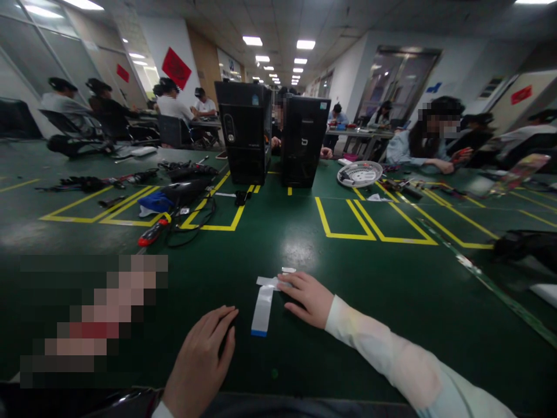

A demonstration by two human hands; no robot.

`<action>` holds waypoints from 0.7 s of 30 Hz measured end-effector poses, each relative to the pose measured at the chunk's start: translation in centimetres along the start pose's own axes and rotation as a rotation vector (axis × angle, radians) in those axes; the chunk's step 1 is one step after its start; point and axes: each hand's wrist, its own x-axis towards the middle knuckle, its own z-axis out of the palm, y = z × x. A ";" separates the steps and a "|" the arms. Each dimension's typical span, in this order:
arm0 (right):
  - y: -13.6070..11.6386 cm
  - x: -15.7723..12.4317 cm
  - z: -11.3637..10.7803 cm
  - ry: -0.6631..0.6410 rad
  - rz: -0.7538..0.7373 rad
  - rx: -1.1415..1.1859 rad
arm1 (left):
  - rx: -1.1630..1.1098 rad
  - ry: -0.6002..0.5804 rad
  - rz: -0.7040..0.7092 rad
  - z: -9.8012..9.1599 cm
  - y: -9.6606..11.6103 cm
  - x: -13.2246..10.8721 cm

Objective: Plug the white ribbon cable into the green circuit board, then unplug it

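Ribbon cable (262, 310), flat, white and slightly glossy, lies on the smooth dark-green tabletop (369, 267), nearer its near edge than its far one and about midway between its side edges. One straight leg, tipped with a blue band, points toward the near edge; the far end bends crosswise into a short leg. The right hand (308, 299), in a pale, softly creased sleeve (383, 351), lies palm down with fingers extended and slightly spread, the fingertips over the crosswise leg; whether they pinch it, I cannot tell. The left hand (202, 351) is nearer the near edge, beside the blue-tipped leg and apart from it, its fingers together, gently curved, thumb parted, gripping nothing. Toward the far edge, two boxy black computer towers (246, 133) (305, 139) stand upright; toward the left edge lies a screwdriver (153, 231) with a rounded red-and-black handle.
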 end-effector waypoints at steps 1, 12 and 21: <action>-0.5 0.1 0.1 -0.015 -0.004 0.008 | 0.001 0.000 -0.004 0.0 0.0 0.0; -1.9 -0.2 0.5 -0.070 -0.076 0.035 | -0.006 0.005 -0.019 -0.2 0.0 0.1; 10.5 -7.3 -6.1 0.382 0.531 -0.419 | -0.010 0.000 -0.024 0.0 -0.1 -0.1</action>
